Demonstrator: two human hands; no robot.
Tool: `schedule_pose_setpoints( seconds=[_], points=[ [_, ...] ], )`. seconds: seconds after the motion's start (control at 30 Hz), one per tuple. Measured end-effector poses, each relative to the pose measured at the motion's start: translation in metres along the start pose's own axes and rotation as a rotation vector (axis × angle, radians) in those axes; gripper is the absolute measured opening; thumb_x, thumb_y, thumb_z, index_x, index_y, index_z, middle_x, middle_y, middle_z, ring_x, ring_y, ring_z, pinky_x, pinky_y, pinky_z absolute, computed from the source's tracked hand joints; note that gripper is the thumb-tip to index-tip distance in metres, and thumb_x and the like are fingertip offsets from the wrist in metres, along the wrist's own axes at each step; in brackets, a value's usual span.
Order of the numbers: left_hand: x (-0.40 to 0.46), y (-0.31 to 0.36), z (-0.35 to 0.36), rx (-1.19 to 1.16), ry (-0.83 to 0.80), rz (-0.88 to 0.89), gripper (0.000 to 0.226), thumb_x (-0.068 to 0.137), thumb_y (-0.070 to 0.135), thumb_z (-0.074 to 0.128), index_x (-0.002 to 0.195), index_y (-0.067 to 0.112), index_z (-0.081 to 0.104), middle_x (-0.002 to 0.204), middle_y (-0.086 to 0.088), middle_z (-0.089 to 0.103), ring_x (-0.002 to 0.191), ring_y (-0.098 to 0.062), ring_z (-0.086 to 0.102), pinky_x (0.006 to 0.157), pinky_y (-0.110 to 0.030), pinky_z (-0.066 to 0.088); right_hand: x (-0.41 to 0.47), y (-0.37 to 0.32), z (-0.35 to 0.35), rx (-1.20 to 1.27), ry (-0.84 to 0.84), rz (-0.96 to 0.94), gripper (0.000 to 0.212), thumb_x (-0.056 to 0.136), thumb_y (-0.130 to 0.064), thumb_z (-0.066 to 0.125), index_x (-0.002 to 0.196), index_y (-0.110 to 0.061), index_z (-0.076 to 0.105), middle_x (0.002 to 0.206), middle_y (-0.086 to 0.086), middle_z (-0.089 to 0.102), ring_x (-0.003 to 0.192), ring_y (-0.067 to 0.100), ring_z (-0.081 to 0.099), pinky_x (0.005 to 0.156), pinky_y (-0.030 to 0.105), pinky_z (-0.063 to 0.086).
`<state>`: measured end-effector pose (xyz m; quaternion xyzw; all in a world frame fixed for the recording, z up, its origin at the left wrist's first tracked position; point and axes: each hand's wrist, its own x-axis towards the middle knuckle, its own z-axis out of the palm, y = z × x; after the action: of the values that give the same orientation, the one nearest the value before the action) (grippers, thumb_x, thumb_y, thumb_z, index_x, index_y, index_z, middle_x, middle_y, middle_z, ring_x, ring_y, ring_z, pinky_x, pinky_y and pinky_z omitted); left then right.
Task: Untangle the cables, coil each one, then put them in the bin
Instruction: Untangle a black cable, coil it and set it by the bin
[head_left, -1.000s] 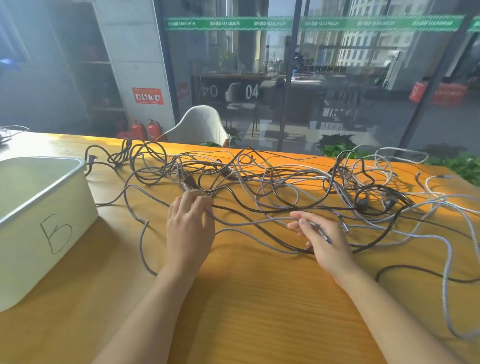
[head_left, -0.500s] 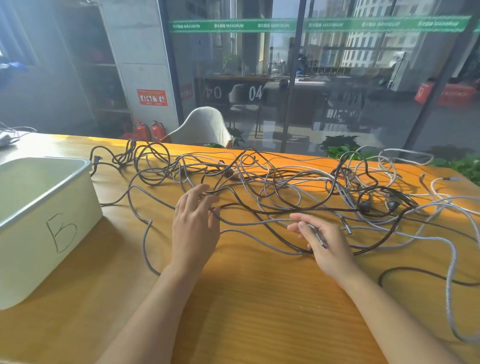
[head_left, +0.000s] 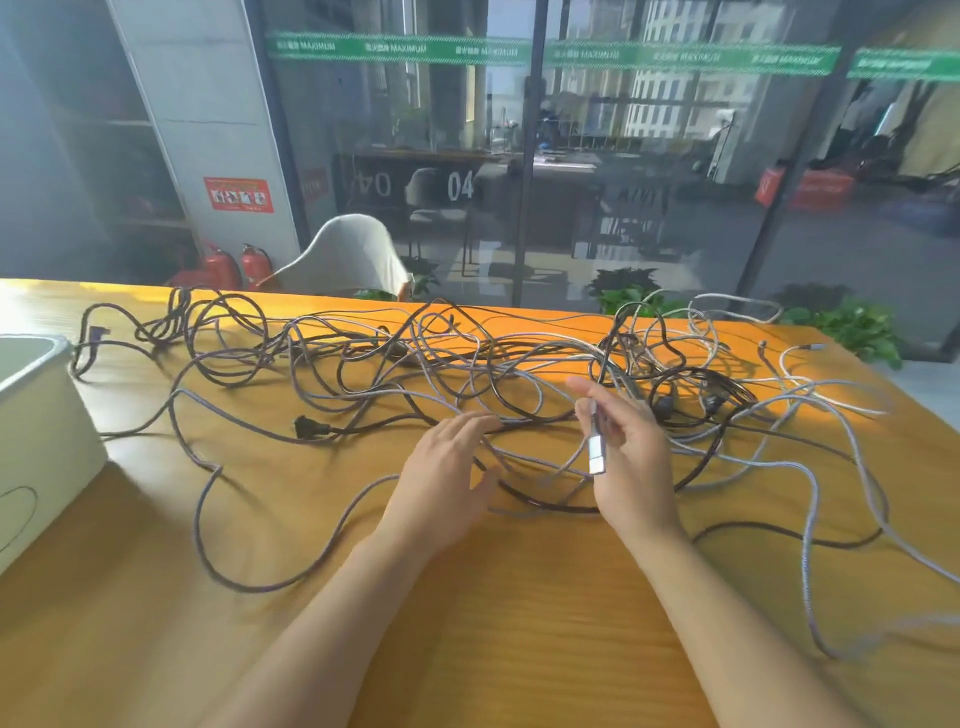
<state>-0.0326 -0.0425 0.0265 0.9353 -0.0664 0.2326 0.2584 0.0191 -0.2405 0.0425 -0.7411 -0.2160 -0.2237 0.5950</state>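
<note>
**One Plug Free, a Whole Tangle to Go**

A person at a long wooden table (head_left: 467, 623) works at the first stage of a sorting job: pulling single leads out of a sprawling knot of cables (head_left: 467, 374) that stretches nearly the width of the tabletop. Nothing appears coiled yet, and the white bin (head_left: 47, 441) at the left edge, well apart from the hands, shows no cable inside from this angle.

The right hand (head_left: 631, 457) is raised just above the heap, thumb and fingers pinching a silver plug (head_left: 596, 452) that points down, its grey lead running back into the pile. The left hand (head_left: 441, 473) lies low beside it, fingers straight and loosely spread, fingertips touching the strands nearest the table's front edge and gripping nothing.

The next move likely calls for drawing the pinched lead out while the left hand holds down or lifts away the crossing loops; a hard tug could tighten the knot. A loose black plug (head_left: 310, 428) lies to the left.
</note>
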Motion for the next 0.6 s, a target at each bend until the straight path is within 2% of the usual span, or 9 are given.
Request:
schedule_pose_setpoints(
  seconds=[0.07, 0.13, 0.17, 0.23, 0.3, 0.37, 0.43, 0.53, 0.6],
  points=[
    [0.005, 0.013, 0.007, -0.063, -0.056, 0.031, 0.050, 0.092, 0.021, 0.069, 0.141, 0.021, 0.059, 0.139, 0.006, 0.063, 0.130, -0.012, 0.052, 0.111, -0.022, 0.032, 0.003, 0.006, -0.006, -0.157, 0.019, -0.134, 0.031, 0.105, -0.010, 0.060, 0.122, -0.029, 0.077, 0.102, -0.020, 0.051, 0.103, 0.022, 0.060, 0.096, 0.048, 0.053],
    [0.005, 0.017, 0.011, -0.091, -0.085, 0.056, 0.045, 0.093, 0.023, 0.066, 0.138, 0.022, 0.062, 0.129, 0.008, 0.067, 0.120, -0.010, 0.055, 0.109, -0.025, 0.038, 0.005, 0.006, -0.011, -0.206, -0.006, -0.203, 0.029, 0.105, -0.016, 0.057, 0.123, -0.026, 0.077, 0.112, -0.013, 0.054, 0.108, 0.027, 0.061, 0.096, 0.050, 0.054],
    [0.003, 0.016, 0.012, -0.091, -0.081, 0.066, 0.042, 0.094, 0.024, 0.066, 0.136, 0.022, 0.064, 0.124, 0.009, 0.069, 0.114, -0.008, 0.056, 0.107, -0.026, 0.039, 0.004, 0.004, -0.013, -0.196, -0.039, -0.202, 0.029, 0.105, -0.014, 0.058, 0.124, -0.024, 0.077, 0.115, -0.013, 0.061, 0.110, 0.023, 0.065, 0.096, 0.047, 0.055],
    [-0.001, 0.011, 0.009, -0.067, -0.049, 0.071, 0.035, 0.096, 0.029, 0.066, 0.131, 0.024, 0.067, 0.120, 0.012, 0.070, 0.105, -0.008, 0.057, 0.103, -0.026, 0.039, 0.000, -0.003, -0.015, -0.172, -0.079, -0.158, 0.029, 0.104, -0.008, 0.061, 0.125, -0.022, 0.076, 0.107, -0.015, 0.072, 0.104, 0.012, 0.071, 0.093, 0.033, 0.057],
    [-0.005, 0.007, 0.002, -0.046, 0.026, 0.062, 0.029, 0.097, 0.035, 0.066, 0.125, 0.027, 0.071, 0.113, 0.016, 0.071, 0.097, -0.008, 0.057, 0.096, -0.028, 0.042, -0.004, -0.010, -0.014, -0.166, -0.063, -0.119, 0.022, 0.104, -0.022, 0.065, 0.122, -0.020, 0.078, 0.089, -0.015, 0.075, 0.089, 0.007, 0.074, 0.082, 0.022, 0.056],
    [-0.007, 0.008, -0.006, -0.087, 0.094, 0.041, 0.028, 0.098, 0.041, 0.064, 0.121, 0.028, 0.073, 0.105, 0.026, 0.066, 0.092, -0.009, 0.058, 0.089, -0.028, 0.043, -0.007, -0.015, -0.011, -0.155, -0.043, -0.074, 0.022, 0.099, -0.036, 0.067, 0.111, -0.022, 0.079, 0.075, -0.012, 0.074, 0.070, 0.009, 0.073, 0.071, 0.025, 0.058],
    [-0.009, 0.015, -0.014, -0.213, 0.109, 0.021, 0.028, 0.102, 0.045, 0.062, 0.123, 0.030, 0.073, 0.107, 0.031, 0.066, 0.093, -0.007, 0.061, 0.090, -0.024, 0.044, -0.008, -0.017, -0.009, -0.166, -0.035, -0.062, 0.012, 0.095, -0.037, 0.072, 0.098, -0.026, 0.077, 0.071, -0.011, 0.074, 0.060, 0.010, 0.071, 0.062, 0.034, 0.059],
    [-0.011, 0.033, -0.018, -0.504, 0.026, -0.068, 0.031, 0.104, 0.044, 0.055, 0.126, 0.031, 0.073, 0.116, 0.024, 0.073, 0.112, -0.009, 0.065, 0.092, -0.024, 0.048, -0.011, -0.021, -0.004, -0.192, -0.035, -0.071, 0.018, 0.094, -0.043, 0.071, 0.090, -0.027, 0.077, 0.069, -0.015, 0.071, 0.057, 0.010, 0.067, 0.058, 0.034, 0.055],
    [-0.011, 0.044, -0.017, -0.694, -0.010, -0.153, 0.033, 0.105, 0.041, 0.051, 0.121, 0.028, 0.076, 0.113, 0.018, 0.076, 0.113, -0.006, 0.067, 0.095, -0.025, 0.050, -0.014, -0.023, 0.001, -0.216, -0.034, -0.085, 0.019, 0.094, -0.043, 0.073, 0.088, -0.026, 0.078, 0.065, -0.018, 0.067, 0.057, 0.010, 0.063, 0.056, 0.031, 0.051]
  ],
)
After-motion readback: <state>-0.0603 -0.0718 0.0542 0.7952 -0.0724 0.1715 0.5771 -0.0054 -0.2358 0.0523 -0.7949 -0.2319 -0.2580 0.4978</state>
